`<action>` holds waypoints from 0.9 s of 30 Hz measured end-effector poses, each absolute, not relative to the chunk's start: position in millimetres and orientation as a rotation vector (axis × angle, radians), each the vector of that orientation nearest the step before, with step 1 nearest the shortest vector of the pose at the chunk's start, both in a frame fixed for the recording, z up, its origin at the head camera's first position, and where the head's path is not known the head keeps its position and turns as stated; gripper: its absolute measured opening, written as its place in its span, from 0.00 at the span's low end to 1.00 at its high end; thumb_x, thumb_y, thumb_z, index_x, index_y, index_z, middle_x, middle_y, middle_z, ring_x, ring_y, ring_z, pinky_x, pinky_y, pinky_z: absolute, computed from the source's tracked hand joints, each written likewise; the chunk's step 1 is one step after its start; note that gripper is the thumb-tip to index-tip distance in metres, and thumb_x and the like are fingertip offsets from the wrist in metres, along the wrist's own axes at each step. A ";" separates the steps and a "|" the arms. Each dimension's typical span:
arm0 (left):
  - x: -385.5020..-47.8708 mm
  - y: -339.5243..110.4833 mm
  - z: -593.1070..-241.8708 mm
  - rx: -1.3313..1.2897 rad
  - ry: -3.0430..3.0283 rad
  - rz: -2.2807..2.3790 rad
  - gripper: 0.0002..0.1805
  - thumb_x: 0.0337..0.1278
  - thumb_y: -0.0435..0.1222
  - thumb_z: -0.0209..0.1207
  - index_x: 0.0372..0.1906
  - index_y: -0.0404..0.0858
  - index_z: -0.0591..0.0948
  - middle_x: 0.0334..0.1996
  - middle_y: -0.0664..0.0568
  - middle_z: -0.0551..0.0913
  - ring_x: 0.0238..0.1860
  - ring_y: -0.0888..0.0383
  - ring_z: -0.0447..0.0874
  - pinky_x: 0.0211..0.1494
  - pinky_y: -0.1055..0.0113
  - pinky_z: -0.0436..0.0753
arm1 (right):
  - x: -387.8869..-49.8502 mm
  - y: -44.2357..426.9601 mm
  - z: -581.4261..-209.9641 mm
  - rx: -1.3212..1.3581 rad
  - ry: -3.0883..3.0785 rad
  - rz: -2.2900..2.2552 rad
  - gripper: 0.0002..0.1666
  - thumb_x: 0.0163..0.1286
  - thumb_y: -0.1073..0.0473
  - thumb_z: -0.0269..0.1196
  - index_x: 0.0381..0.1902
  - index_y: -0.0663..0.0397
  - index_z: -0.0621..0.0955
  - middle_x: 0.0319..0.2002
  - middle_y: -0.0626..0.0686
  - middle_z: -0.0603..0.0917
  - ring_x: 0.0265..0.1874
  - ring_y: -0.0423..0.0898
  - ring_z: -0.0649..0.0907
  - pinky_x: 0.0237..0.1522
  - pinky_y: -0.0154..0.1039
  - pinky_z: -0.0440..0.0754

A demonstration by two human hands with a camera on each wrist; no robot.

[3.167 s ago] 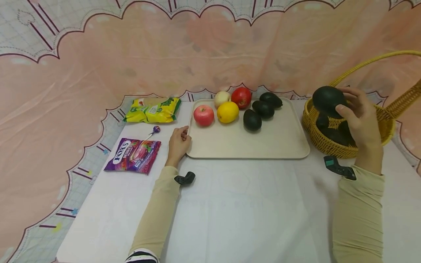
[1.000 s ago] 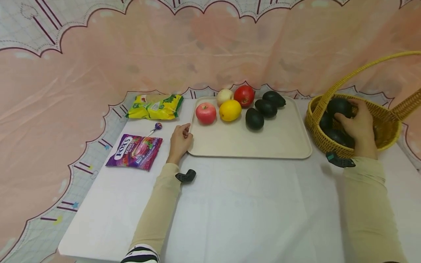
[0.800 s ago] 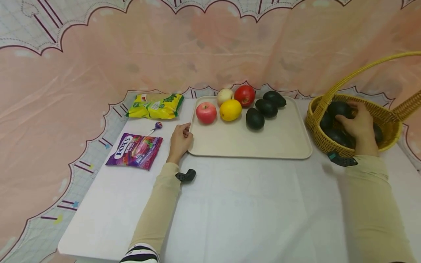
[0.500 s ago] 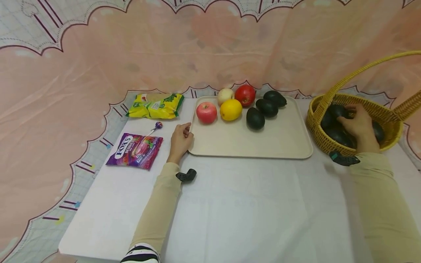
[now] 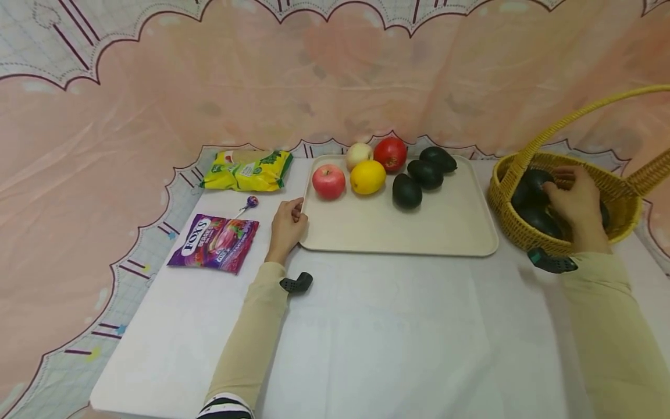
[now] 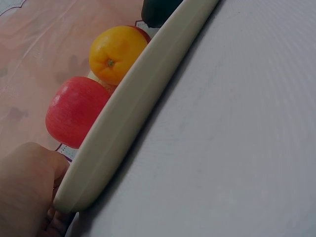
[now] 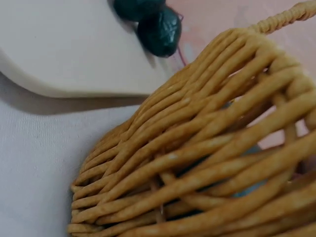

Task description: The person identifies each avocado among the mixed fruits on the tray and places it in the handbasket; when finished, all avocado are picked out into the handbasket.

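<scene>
At the left end of the beige tray [image 5: 361, 233], my left hand [image 5: 286, 228] grips the rim; in the left wrist view the hand [image 6: 27, 187] is at the tray's corner [image 6: 79, 190]. A red apple [image 5: 328, 181], a yellow fruit [image 5: 368, 177], a pale fruit [image 5: 359, 155], a red fruit [image 5: 390, 154] and three dark avocados [image 5: 406, 192] lie on it. Inside the wicker basket [image 5: 510, 224], my right hand [image 5: 578, 198] is beside a dark avocado [image 5: 538, 183], thumb at its edge, fingers loosely bent. Wicker [image 7: 173, 163] hides the hand's work in the right wrist view.
On the table's left are a yellow packet [image 5: 248, 170], a lollipop [image 5: 252, 202] and a purple candy bag [image 5: 214, 242]. The basket's tall handle [image 5: 586, 110] arches over its right side. A patterned pink cloth [image 5: 293, 87] hangs behind.
My right hand has lowered an avocado into the basket from above it and has since shifted slightly right, off most of that avocado. My left hand keeps its place on the tray.
</scene>
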State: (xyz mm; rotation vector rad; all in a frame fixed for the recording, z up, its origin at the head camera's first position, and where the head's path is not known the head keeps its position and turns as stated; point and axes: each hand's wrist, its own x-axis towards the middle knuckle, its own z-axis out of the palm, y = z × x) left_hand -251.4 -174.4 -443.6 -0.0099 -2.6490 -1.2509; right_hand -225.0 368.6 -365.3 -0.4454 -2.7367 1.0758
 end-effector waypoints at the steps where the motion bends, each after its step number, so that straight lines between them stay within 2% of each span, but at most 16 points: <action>1: -251.0 -173.9 -443.7 -0.013 -2.649 -1.249 0.23 0.54 0.31 0.52 0.58 0.36 0.76 0.44 0.44 0.76 0.37 0.54 0.74 0.44 0.64 0.72 | -223.5 368.1 -365.1 -0.464 -2.716 1.091 0.35 0.68 0.45 0.49 0.69 0.54 0.62 0.66 0.60 0.67 0.64 0.59 0.68 0.58 0.48 0.69; 4: -250.7 -173.0 -443.5 -0.025 -2.646 -1.241 0.23 0.54 0.31 0.52 0.58 0.35 0.77 0.43 0.44 0.76 0.36 0.54 0.74 0.43 0.64 0.72 | -218.8 365.5 -364.2 -0.474 -2.633 1.139 0.29 0.67 0.45 0.51 0.65 0.47 0.67 0.54 0.42 0.73 0.56 0.43 0.73 0.52 0.34 0.71; 6: -250.9 -172.9 -443.4 -0.027 -2.646 -1.236 0.23 0.54 0.31 0.52 0.58 0.35 0.77 0.42 0.44 0.76 0.36 0.54 0.74 0.43 0.64 0.72 | -215.5 363.0 -363.3 -0.456 -2.577 1.161 0.25 0.67 0.47 0.52 0.61 0.43 0.70 0.44 0.31 0.72 0.47 0.32 0.73 0.45 0.26 0.69; 8: -251.4 -172.9 -443.3 -0.026 -2.645 -1.232 0.24 0.54 0.32 0.52 0.58 0.35 0.76 0.43 0.44 0.76 0.36 0.54 0.74 0.43 0.64 0.72 | -212.1 359.3 -361.8 -0.431 -2.528 1.192 0.21 0.67 0.48 0.53 0.58 0.40 0.72 0.39 0.25 0.69 0.41 0.25 0.70 0.41 0.23 0.66; 12: -251.6 -173.1 -443.7 -0.009 -2.645 -1.234 0.24 0.53 0.31 0.52 0.58 0.35 0.77 0.43 0.44 0.76 0.37 0.54 0.74 0.44 0.65 0.73 | -205.8 347.4 -358.8 -0.406 -2.431 1.255 0.18 0.67 0.51 0.54 0.55 0.36 0.74 0.39 0.25 0.70 0.39 0.24 0.70 0.42 0.23 0.66; 16: -252.1 -171.6 -443.5 -0.012 -2.648 -1.231 0.23 0.54 0.32 0.52 0.58 0.36 0.76 0.43 0.44 0.76 0.37 0.54 0.74 0.44 0.64 0.73 | -200.1 335.1 -355.9 -0.411 -2.273 1.321 0.17 0.67 0.55 0.55 0.53 0.41 0.77 0.39 0.28 0.73 0.38 0.26 0.72 0.42 0.25 0.66; 23: -252.4 -172.6 -443.9 -0.011 -2.653 -1.210 0.23 0.54 0.31 0.52 0.58 0.35 0.77 0.43 0.43 0.76 0.37 0.53 0.75 0.44 0.65 0.73 | -192.6 317.6 -348.9 -0.267 -2.039 1.409 0.14 0.65 0.62 0.57 0.48 0.53 0.80 0.35 0.37 0.78 0.31 0.30 0.77 0.37 0.23 0.73; 27: -251.8 -171.9 -442.7 -0.016 -2.653 -1.219 0.23 0.54 0.31 0.52 0.58 0.35 0.76 0.43 0.43 0.76 0.37 0.53 0.74 0.43 0.65 0.73 | -192.6 313.7 -348.6 -0.176 -2.056 1.361 0.14 0.66 0.62 0.57 0.49 0.55 0.79 0.36 0.36 0.78 0.31 0.29 0.77 0.37 0.24 0.72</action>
